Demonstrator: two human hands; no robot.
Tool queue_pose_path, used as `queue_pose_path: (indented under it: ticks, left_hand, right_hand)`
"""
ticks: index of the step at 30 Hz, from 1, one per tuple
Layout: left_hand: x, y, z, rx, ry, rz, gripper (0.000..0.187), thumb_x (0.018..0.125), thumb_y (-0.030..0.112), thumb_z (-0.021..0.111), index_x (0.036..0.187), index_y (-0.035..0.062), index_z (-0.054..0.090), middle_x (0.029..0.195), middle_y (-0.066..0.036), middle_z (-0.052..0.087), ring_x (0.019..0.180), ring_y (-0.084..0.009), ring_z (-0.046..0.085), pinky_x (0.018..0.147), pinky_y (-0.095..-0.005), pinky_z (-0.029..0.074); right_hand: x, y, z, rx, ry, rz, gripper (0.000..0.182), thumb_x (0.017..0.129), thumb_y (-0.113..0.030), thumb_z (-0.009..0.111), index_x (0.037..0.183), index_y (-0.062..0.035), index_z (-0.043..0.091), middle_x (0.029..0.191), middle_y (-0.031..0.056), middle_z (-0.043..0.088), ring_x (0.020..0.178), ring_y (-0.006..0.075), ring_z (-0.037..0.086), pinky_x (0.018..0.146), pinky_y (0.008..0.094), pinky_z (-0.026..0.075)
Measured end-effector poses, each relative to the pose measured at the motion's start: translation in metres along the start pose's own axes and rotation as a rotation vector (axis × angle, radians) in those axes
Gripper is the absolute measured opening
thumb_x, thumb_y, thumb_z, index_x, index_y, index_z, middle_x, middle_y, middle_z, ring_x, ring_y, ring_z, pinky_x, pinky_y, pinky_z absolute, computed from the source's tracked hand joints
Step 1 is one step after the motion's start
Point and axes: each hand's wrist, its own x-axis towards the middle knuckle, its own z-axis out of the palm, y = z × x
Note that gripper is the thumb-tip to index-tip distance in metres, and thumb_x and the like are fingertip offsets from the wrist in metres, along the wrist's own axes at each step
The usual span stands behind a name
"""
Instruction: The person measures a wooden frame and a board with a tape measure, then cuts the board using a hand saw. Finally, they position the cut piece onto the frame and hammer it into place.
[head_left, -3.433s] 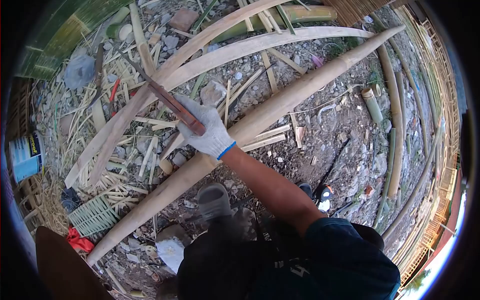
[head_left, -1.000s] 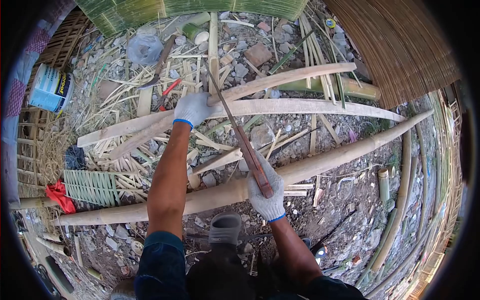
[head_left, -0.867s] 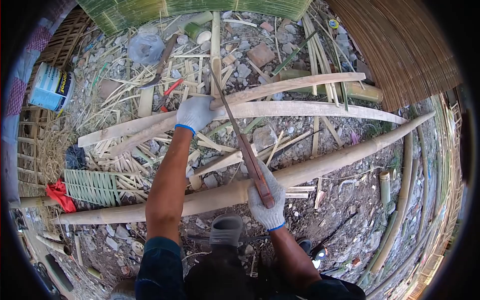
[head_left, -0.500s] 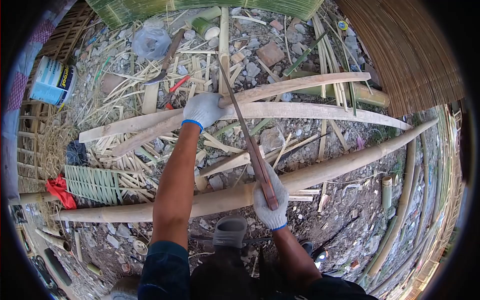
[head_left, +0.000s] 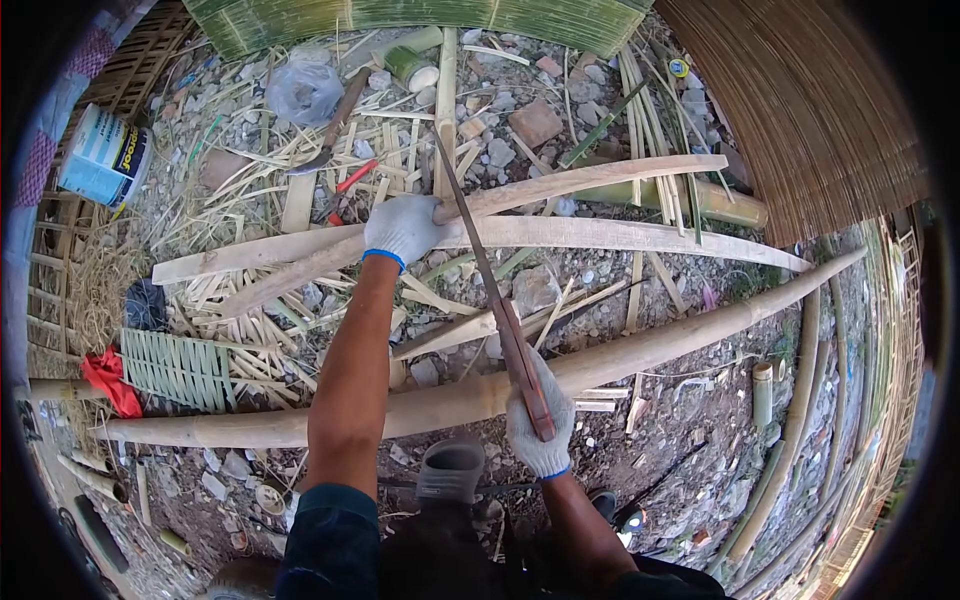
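Note:
A gloved left hand of mine (head_left: pixel 402 228) is closed round a curved wooden piece (head_left: pixel 590 180), near its middle. That piece lies across a second pale curved plank (head_left: pixel 620 236). My right hand (head_left: pixel 540 418), also gloved, grips the brown wooden handle of a saw (head_left: pixel 520 365). The saw's narrow blade runs up and to the left, over the curved wooden piece just right of my left hand. Beneath both hands a long bamboo pole (head_left: pixel 450 400) stretches from side to side. My fingertips are partly hidden by the glove and the handle.
Bamboo strips (head_left: pixel 285 345) litter the stony ground. A sickle-like knife (head_left: pixel 345 108), a red-handled tool (head_left: pixel 357 176) and a plastic bag (head_left: pixel 303 88) lie at the upper left. A paint bucket (head_left: pixel 105 155) stands far left. Brown matting (head_left: pixel 800 110) covers the upper right.
The saw handle and my right hand have shifted slightly down. My left hand still holds the curved piece. The whole view has shifted a little.

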Motion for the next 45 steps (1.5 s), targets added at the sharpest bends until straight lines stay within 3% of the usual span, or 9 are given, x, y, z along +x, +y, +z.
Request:
queue_pose_path:
  ticks: [6, 9, 10, 25, 27, 33, 37, 38, 45]
  left_hand:
    - [0.002, 0.003, -0.006, 0.013, -0.044, -0.036, 0.044, 0.092, 0.047, 0.07, 0.125, 0.0197, 0.076, 0.113, -0.017, 0.078, 0.107, -0.039, 0.074, 0.093, -0.0516, 0.059]
    - [-0.001, 0.002, -0.009, -0.004, -0.04, 0.014, 0.042, 0.092, 0.045, 0.069, 0.124, 0.019, 0.076, 0.112, -0.017, 0.078, 0.107, -0.0389, 0.074, 0.092, -0.0514, 0.059]
    - [0.002, 0.003, -0.01, -0.004, -0.021, 0.021, 0.043, 0.092, 0.048, 0.07, 0.121, 0.018, 0.077, 0.112, -0.017, 0.079, 0.106, -0.0381, 0.075, 0.092, -0.0511, 0.059]
    - [0.005, -0.003, 0.0, 0.003, -0.004, 0.012, 0.05, 0.09, 0.058, 0.072, 0.114, 0.0141, 0.078, 0.111, -0.016, 0.079, 0.106, -0.0375, 0.075, 0.092, -0.0511, 0.059]
    - [0.003, -0.002, 0.002, -0.027, 0.012, -0.019, 0.051, 0.091, 0.059, 0.072, 0.114, 0.0142, 0.078, 0.111, -0.016, 0.079, 0.106, -0.0375, 0.075, 0.092, -0.0513, 0.059]
    - [0.003, -0.004, 0.002, -0.009, 0.027, 0.026, 0.051, 0.09, 0.06, 0.072, 0.116, 0.0159, 0.079, 0.11, -0.017, 0.079, 0.106, -0.037, 0.075, 0.092, -0.0506, 0.059]
    - [0.007, -0.004, -0.001, -0.01, -0.034, 0.007, 0.053, 0.089, 0.06, 0.073, 0.117, 0.0165, 0.079, 0.111, -0.016, 0.079, 0.105, -0.0369, 0.076, 0.092, -0.0498, 0.06]
    - [0.006, -0.004, 0.001, -0.01, -0.023, 0.009, 0.053, 0.089, 0.06, 0.074, 0.117, 0.0162, 0.079, 0.111, -0.016, 0.079, 0.105, -0.0369, 0.076, 0.092, -0.0498, 0.06]
    - [-0.001, -0.002, 0.004, 0.015, 0.032, 0.027, 0.052, 0.09, 0.057, 0.073, 0.118, 0.0141, 0.078, 0.113, -0.017, 0.079, 0.105, -0.0367, 0.076, 0.092, -0.0495, 0.06]
  right_hand:
    - [0.099, -0.012, 0.037, 0.115, 0.15, -0.167, 0.057, 0.092, -0.005, 0.065, 0.149, -0.0032, 0.059, 0.093, 0.0181, 0.075, 0.076, 0.0329, 0.075, 0.071, 0.0345, 0.057]
    - [0.068, -0.03, 0.003, 0.246, -0.103, 0.276, 0.048, 0.096, -0.006, 0.064, 0.144, -0.0011, 0.063, 0.117, 0.0206, 0.076, 0.108, 0.0246, 0.076, 0.089, 0.036, 0.058]
    - [0.046, -0.017, 0.003, 0.172, -0.009, 0.093, 0.058, 0.092, -0.007, 0.066, 0.15, -0.0039, 0.059, 0.111, 0.0197, 0.077, 0.09, 0.0355, 0.077, 0.078, 0.0396, 0.06]
    - [0.009, 0.011, 0.002, 0.205, -0.011, 0.152, 0.055, 0.094, -0.008, 0.068, 0.148, -0.0047, 0.061, 0.113, 0.0182, 0.077, 0.089, 0.033, 0.076, 0.074, 0.0357, 0.06]
    - [-0.01, 0.008, -0.013, -0.009, -0.084, 0.039, 0.057, 0.098, 0.004, 0.058, 0.155, 0.0004, 0.054, 0.145, 0.0111, 0.069, 0.107, 0.017, 0.074, 0.091, 0.031, 0.057]
    - [0.1, -0.016, 0.024, 0.283, -0.019, 0.044, 0.054, 0.094, -0.008, 0.068, 0.147, -0.0004, 0.06, 0.107, 0.0224, 0.077, 0.088, 0.0321, 0.078, 0.076, 0.0368, 0.06]
    - [0.024, -0.005, -0.007, 0.169, 0.012, 0.024, 0.059, 0.094, -0.008, 0.067, 0.152, -0.0044, 0.057, 0.12, 0.0224, 0.076, 0.094, 0.0322, 0.079, 0.079, 0.036, 0.06]
    - [0.0, -0.002, -0.02, 0.092, -0.127, 0.193, 0.055, 0.097, 0.001, 0.06, 0.152, -0.0039, 0.058, 0.142, 0.0205, 0.069, 0.133, 0.0254, 0.067, 0.107, 0.0356, 0.053]
    - [0.1, -0.027, 0.02, 0.23, 0.01, 0.034, 0.051, 0.094, -0.008, 0.065, 0.145, -0.0038, 0.062, 0.101, 0.0218, 0.076, 0.091, 0.0359, 0.077, 0.077, 0.0407, 0.058]
